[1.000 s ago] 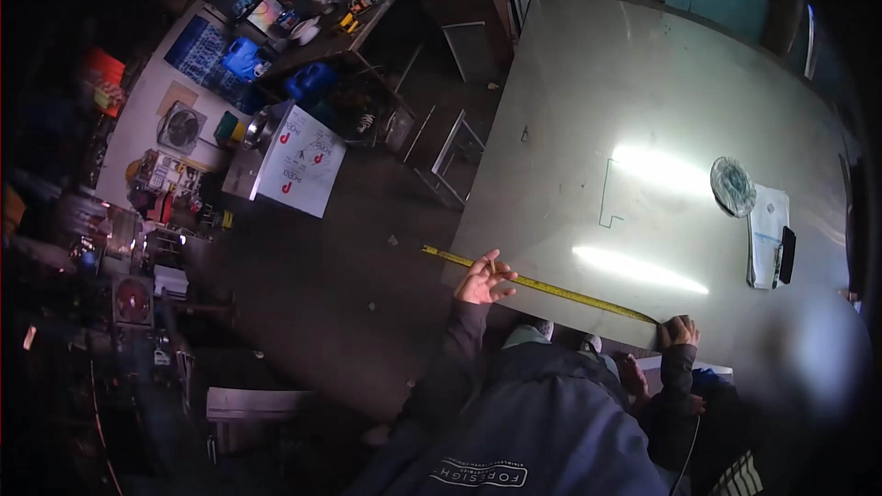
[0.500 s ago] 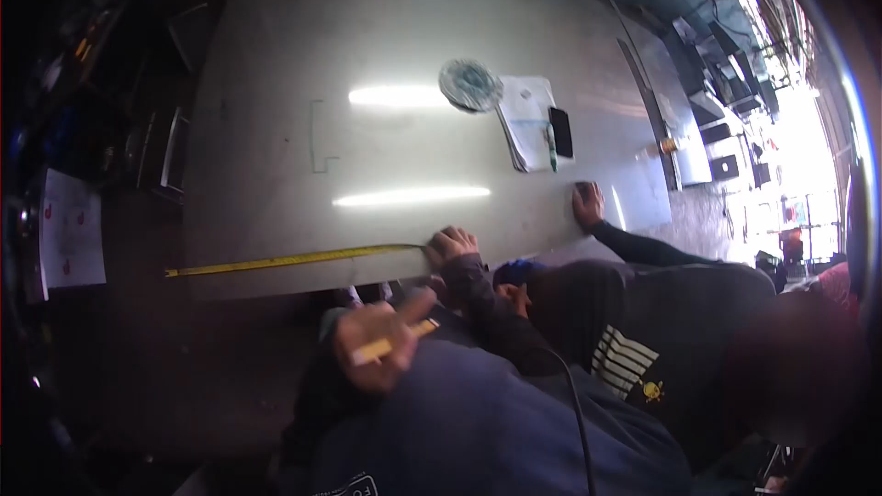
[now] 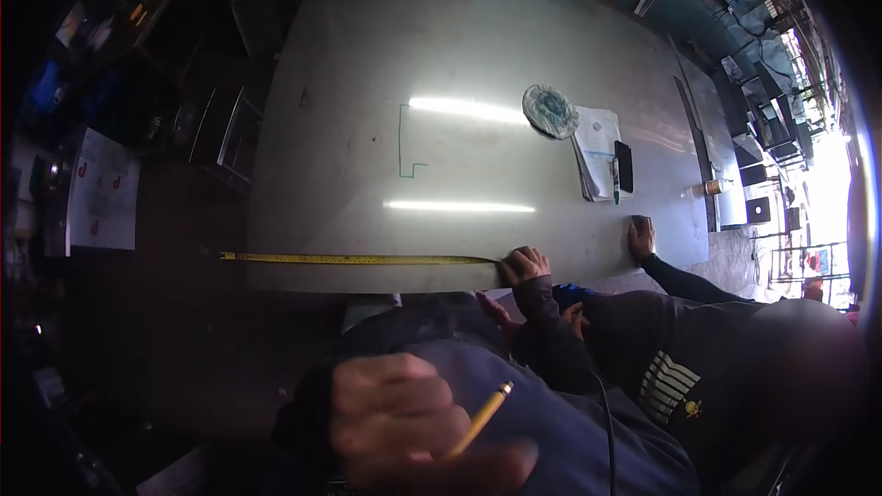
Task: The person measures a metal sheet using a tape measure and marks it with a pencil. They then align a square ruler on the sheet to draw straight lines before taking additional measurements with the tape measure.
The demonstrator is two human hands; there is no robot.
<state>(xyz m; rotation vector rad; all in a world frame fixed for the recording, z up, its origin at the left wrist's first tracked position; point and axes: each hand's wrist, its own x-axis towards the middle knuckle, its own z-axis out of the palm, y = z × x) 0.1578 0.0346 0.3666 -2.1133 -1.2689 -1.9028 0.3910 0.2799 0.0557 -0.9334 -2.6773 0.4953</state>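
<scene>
My left hand [image 3: 400,413], blurred and close to the camera, is closed round a yellow pencil-like stick [image 3: 485,415] in front of my body. A yellow tape measure [image 3: 367,260] lies stretched along the near edge of the metal table [image 3: 459,28], its hooked end past the left edge. My right hand [image 3: 526,264] rests at the tape's right end with curled fingers, hiding any case. Green marker lines [image 3: 401,142] are drawn on the tabletop. Below the table edge is another hand shape [image 3: 496,312]; whose it is I cannot tell.
A co-worker in a dark shirt [image 3: 726,358] stands at the right, one hand [image 3: 641,237] on the table. A plastic-wrapped round object [image 3: 550,111], papers [image 3: 597,138], a green marker [image 3: 616,180] and a dark phone-like object [image 3: 626,167] lie on it. A metal frame [image 3: 225,133] stands left.
The camera view has shifted, so the table appears farther right. My left hand has come up closer to the camera, and the stick now points up and right. My right hand stays at the tape.
</scene>
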